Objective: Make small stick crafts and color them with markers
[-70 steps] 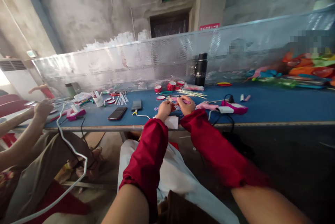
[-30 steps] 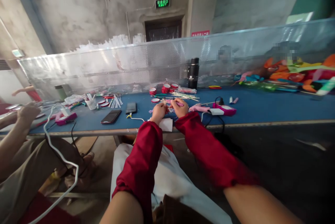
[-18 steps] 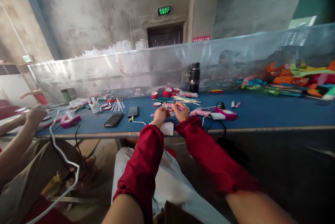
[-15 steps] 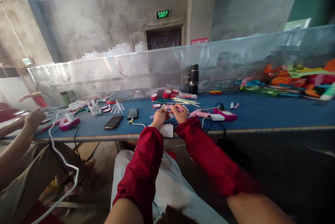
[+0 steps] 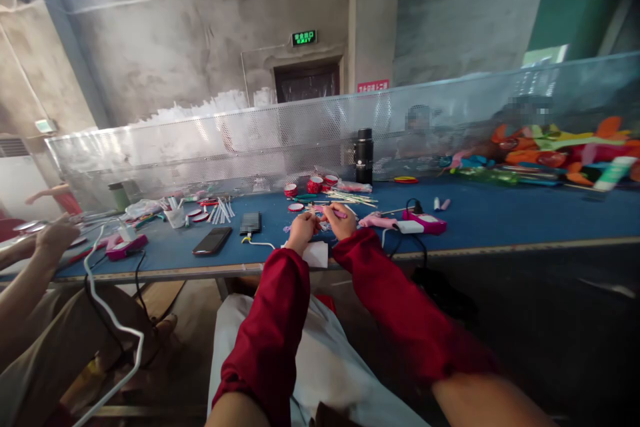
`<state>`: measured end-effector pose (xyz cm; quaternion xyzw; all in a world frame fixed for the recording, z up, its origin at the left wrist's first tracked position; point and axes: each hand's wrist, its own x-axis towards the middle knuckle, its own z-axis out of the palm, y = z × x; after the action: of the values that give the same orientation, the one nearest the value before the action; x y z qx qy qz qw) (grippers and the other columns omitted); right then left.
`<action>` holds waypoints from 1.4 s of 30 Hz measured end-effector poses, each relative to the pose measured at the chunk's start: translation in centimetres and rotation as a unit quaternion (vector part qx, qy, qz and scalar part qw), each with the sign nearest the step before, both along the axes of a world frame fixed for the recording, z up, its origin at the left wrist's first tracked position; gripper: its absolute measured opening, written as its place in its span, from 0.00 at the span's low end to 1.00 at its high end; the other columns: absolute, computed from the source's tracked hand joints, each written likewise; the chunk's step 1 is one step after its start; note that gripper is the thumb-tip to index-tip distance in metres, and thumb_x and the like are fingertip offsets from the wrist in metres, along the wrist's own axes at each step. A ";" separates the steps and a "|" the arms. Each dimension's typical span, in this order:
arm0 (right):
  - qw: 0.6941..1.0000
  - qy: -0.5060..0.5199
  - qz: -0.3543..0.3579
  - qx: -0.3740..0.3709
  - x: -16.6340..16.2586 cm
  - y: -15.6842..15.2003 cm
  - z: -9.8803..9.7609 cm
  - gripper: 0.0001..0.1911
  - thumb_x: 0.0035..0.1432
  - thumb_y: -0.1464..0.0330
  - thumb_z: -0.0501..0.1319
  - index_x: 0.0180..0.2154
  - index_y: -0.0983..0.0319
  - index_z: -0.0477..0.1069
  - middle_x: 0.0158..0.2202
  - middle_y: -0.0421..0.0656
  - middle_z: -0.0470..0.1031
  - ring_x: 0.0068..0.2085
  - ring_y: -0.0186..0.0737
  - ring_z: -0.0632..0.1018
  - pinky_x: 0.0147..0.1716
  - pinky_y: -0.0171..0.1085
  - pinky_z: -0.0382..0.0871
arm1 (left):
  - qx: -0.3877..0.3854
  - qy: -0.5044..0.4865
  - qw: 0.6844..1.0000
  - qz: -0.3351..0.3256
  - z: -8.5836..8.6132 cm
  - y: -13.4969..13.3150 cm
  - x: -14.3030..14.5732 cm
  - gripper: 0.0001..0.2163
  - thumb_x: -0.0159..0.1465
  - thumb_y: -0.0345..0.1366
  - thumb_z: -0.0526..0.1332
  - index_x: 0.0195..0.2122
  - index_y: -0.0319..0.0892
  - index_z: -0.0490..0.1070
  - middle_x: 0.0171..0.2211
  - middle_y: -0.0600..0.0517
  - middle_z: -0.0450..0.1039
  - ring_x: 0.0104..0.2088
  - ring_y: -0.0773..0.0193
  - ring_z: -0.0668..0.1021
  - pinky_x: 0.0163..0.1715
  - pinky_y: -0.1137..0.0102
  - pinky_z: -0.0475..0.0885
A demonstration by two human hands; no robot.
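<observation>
Close together over the blue table, both hands work near its front edge. My right hand (image 5: 342,224) is closed around a slim pink pen-like tool (image 5: 339,213), its tip pointing left toward the other hand. The fingers of my left hand (image 5: 303,228) are pinched together by that tip; what they hold is too small to make out. Below the hands lies a white piece of paper (image 5: 316,255). A pink glue gun (image 5: 379,220) rests just right of my right hand. Thin pale sticks (image 5: 353,198) and red-patterned tape rolls (image 5: 315,184) lie behind the hands.
A black phone (image 5: 213,241) and a cabled power bank (image 5: 251,222) lie to the left. A magenta power strip (image 5: 427,222) sits right. A black thermos (image 5: 364,155) stands by the perforated metal screen (image 5: 200,140). At far left, a co-worker's hand (image 5: 54,234) is over the table.
The view has shifted slightly, so the scene sits a little lower and further left. Both hands stay together, and the pink tool in my right hand now lies flatter.
</observation>
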<state>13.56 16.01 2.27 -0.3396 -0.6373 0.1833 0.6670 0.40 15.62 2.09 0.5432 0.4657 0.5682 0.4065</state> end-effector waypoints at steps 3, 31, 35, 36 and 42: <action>1.000 -0.003 -0.022 -0.008 0.0 0.1 -0.1 0.16 0.59 0.55 0.60 0.23 0.54 0.70 0.23 0.39 0.80 0.28 0.42 0.78 0.35 0.39 0.72 | -0.001 0.000 1.000 0.001 0.0 0.0 0.0 0.12 0.68 0.29 0.59 0.26 0.40 0.70 0.20 0.52 0.71 0.19 0.70 0.67 0.20 0.74 0.57; 0.999 0.019 -0.022 -0.019 0.1 0.6 -0.4 0.16 0.58 0.54 0.61 0.23 0.54 0.70 0.22 0.39 0.79 0.27 0.42 0.78 0.31 0.38 0.71 | -0.013 0.009 1.000 -0.002 0.3 -0.2 0.1 0.12 0.68 0.27 0.58 0.26 0.39 0.71 0.20 0.53 0.71 0.18 0.71 0.66 0.21 0.73 0.57; 0.998 0.031 -0.053 -0.031 0.1 0.5 -0.4 0.17 0.59 0.54 0.61 0.21 0.54 0.68 0.21 0.39 0.77 0.26 0.42 0.78 0.30 0.38 0.69 | -0.021 0.007 1.000 0.008 0.5 -0.4 0.1 0.12 0.68 0.27 0.59 0.26 0.39 0.71 0.20 0.54 0.70 0.18 0.71 0.66 0.21 0.73 0.57; 0.997 0.035 -0.060 -0.034 0.1 0.5 -0.4 0.18 0.59 0.55 0.60 0.21 0.54 0.68 0.20 0.39 0.77 0.25 0.42 0.77 0.30 0.38 0.69 | -0.022 0.006 1.000 0.009 0.5 -0.4 0.1 0.12 0.68 0.27 0.59 0.26 0.39 0.71 0.20 0.54 0.70 0.18 0.71 0.66 0.21 0.73 0.57; 0.999 0.023 -0.035 -0.015 0.2 0.4 -0.3 0.17 0.60 0.55 0.60 0.22 0.54 0.69 0.22 0.39 0.78 0.27 0.43 0.78 0.33 0.39 0.71 | -0.013 0.013 1.000 -0.001 0.5 -0.5 0.0 0.11 0.69 0.28 0.59 0.27 0.39 0.71 0.21 0.53 0.70 0.18 0.72 0.67 0.20 0.74 0.56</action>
<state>13.78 16.46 1.97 -0.3671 -0.6072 0.1772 0.6820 0.38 15.13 2.58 0.5451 0.4780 0.5548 0.4081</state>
